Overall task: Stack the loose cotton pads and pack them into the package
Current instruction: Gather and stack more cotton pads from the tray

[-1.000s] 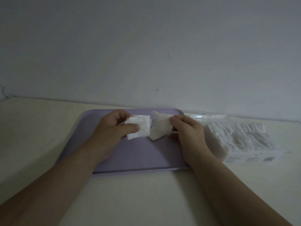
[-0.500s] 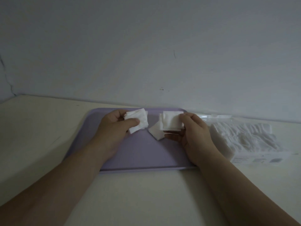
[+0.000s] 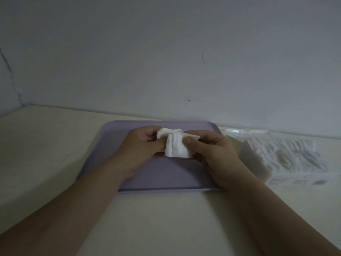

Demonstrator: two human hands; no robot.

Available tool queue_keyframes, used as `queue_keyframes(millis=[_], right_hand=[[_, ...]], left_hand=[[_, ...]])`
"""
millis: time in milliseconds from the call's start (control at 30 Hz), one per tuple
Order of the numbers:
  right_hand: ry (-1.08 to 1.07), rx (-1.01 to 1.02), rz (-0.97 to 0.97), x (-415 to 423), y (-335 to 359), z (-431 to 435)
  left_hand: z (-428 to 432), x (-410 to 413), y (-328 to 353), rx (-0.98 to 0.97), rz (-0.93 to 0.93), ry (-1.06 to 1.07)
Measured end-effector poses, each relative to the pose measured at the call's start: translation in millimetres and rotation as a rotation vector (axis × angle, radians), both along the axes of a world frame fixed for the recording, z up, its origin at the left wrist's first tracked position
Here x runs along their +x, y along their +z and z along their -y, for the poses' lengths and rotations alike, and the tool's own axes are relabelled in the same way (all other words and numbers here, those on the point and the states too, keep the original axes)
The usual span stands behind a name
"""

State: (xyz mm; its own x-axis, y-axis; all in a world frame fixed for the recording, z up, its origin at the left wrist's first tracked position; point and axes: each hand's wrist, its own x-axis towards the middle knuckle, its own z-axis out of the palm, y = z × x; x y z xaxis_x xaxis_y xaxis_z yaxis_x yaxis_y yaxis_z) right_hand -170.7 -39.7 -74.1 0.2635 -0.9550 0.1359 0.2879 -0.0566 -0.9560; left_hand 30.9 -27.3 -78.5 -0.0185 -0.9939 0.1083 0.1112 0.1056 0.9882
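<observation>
Head view: both hands meeting over a flat lilac plastic tray (image 3: pixel 114 137) on a pale cream tabletop (image 3: pixel 166 218), dim light throughout.
Left hand (image 3: pixel 140 145): fingers curled round a small bundle of white square cotton pads (image 3: pixel 168 131), thumb tucked against it; bundle held clear of the tray floor, as far as can be told.
Right hand (image 3: pixel 212 150): thumb pressed on the face of a second batch of white square pads (image 3: pixel 175 147), fingers underneath, pinching it firmly.
Position of pads: the two batches overlapping and touching, right-hand batch in front, tilted, edges not squared.
Step in hand: probably merging the two batches into one stack.
Doing it well: slide the front batch flat against the other, line up corners, tap edges level on the tray before loosening either pinch; soft pads likely to fan out or fold if squeezed at one corner only.
Package: clear plastic wrapper of white cotton pads (image 3: pixel 287 156) lying just right of the tray, already well filled; its opening not clearly made out.
Loose pads on tray: none seen apart from those in the hands.
Obstacles: nothing between hands and package; raised tray rim to clear; grey wall (image 3: pixel 166 52) close behind.
</observation>
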Motion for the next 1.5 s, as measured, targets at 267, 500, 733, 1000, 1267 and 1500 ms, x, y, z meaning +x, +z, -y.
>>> queue_keyframes(millis=[267, 500, 733, 1000, 1267, 1500], right_hand=[[-0.116, -0.038, -0.052, 1, 1, -2], [-0.187, -0.050, -0.082, 2, 3, -2], [-0.211, -0.047, -0.058, 2, 4, -3], [-0.108, 0.025, 0.034, -5, 9, -1], [-0.220, -0.067, -0.089, 0, 2, -1], [-0.256, -0.122, -0.206, 3, 0, -2]], left_hand=[[-2, -3, 4, 0.054, 0.068, -0.113], [-4, -4, 6, 0.110, -0.058, -0.226], [-2, -3, 1, 0.101, -0.049, -0.175], [-1, -8, 3, 0.120, -0.054, -0.093], [-8, -9, 8, 0.087, 0.022, -0.183], [-4, -8, 10, 0.143, -0.026, -0.208]])
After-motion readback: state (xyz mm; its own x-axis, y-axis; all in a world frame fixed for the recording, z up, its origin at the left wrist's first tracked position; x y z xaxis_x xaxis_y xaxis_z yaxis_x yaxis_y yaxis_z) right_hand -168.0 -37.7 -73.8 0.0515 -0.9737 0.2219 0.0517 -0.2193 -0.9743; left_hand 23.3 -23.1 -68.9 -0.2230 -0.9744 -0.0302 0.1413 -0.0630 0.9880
